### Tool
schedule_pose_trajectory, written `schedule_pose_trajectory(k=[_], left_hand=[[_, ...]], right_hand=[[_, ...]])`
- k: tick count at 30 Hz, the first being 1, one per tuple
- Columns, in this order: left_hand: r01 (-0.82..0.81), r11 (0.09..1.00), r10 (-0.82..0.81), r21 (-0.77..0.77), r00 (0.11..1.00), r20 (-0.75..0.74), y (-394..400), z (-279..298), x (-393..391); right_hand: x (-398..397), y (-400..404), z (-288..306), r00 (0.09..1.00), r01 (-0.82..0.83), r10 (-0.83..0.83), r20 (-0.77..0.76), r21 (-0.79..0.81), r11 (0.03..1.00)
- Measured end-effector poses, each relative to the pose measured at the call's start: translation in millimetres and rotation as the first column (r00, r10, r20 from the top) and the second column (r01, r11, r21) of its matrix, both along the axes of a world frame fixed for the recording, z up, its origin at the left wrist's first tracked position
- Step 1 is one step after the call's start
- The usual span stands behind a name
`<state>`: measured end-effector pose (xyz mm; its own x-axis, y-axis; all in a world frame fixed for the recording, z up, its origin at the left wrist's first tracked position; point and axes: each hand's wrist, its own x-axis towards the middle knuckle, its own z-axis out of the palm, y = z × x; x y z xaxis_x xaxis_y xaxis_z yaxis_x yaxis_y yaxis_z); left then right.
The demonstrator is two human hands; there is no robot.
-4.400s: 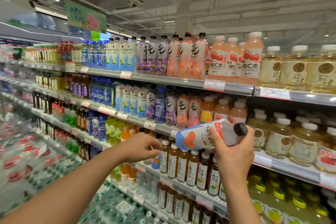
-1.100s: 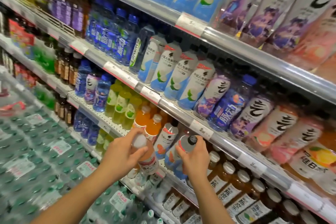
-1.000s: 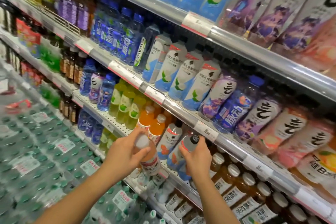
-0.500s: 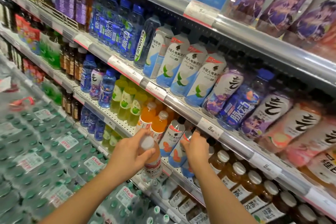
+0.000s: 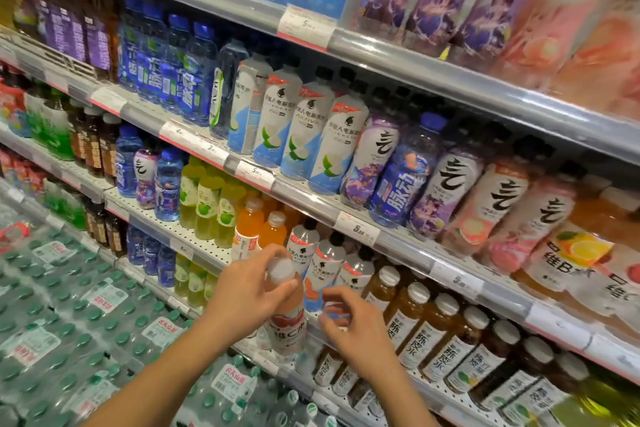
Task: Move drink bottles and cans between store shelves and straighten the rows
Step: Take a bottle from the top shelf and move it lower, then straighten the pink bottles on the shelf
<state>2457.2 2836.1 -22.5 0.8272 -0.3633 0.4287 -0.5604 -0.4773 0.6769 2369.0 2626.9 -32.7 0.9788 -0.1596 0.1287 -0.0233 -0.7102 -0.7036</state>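
Pink bottle (image 5: 287, 319) in left hand (image 5: 242, 295) grip

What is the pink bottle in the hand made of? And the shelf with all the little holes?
The pink bottle held by the left hand looks like clear plastic: the drink's colour shows through, with a glossy printed label and a frosted white cap that is probably plastic too. The shelf looks like painted metal, pale and matte, punched with regular rows of holes, though the paint hides what lies under it.
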Motion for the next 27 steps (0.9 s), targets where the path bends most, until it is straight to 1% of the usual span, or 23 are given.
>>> schedule_pose_trajectory(k=[2, 4, 9, 13, 16, 20, 23, 27], left_hand=[[0.035, 0.999, -0.035, 0.01, 0.999, 0.012, -13.0, 9.9, -7.7], [0.067, 0.997, -0.068, 0.028, 0.998, 0.015, -27.2, 19.3, -18.2], [0.148, 0.989, -0.149, 0.026, 0.989, 0.008, -60.2, 38.5, -50.9], [0.204, 0.978, -0.204, 0.043, 0.979, -0.013, -87.2, 53.2, -80.6], [0.23, 0.971, -0.231, 0.066, 0.973, 0.009, -107.1, 64.9, -101.4], [0.297, 0.953, -0.3, 0.066, 0.953, 0.052, -133.8, 80.6, -125.7], [0.357, 0.933, -0.358, 0.044, 0.933, 0.034, -153.4, 95.5, -143.0], [0.427, 0.901, -0.433, 0.078, 0.893, 0.119, -181.4, 126.1, -165.1]], right_hand=[[-21.3, -1.2, 8.1, 0.999, -0.046, 0.047, -0.017, 0.044, 0.998], [-38.8, -5.7, 15.2, 0.998, -0.042, 0.045, -0.036, 0.083, 0.996], [-75.3, -21.0, 19.3, 0.999, 0.053, -0.053, -0.007, 0.098, 0.994], [-102.0, -32.2, 22.4, 0.987, 0.146, -0.149, 0.068, 0.051, 0.988], [-123.1, -41.9, 28.1, 0.968, 0.225, -0.222, 0.121, -0.008, 0.974], [-151.8, -60.3, 38.5, 0.938, 0.307, -0.295, 0.184, -0.038, 0.951], [-173.4, -73.3, 51.9, 0.901, 0.37, -0.352, 0.253, -0.028, 0.929], [-199.3, -90.5, 74.9, 0.827, 0.457, -0.438, 0.353, 0.032, 0.889]])
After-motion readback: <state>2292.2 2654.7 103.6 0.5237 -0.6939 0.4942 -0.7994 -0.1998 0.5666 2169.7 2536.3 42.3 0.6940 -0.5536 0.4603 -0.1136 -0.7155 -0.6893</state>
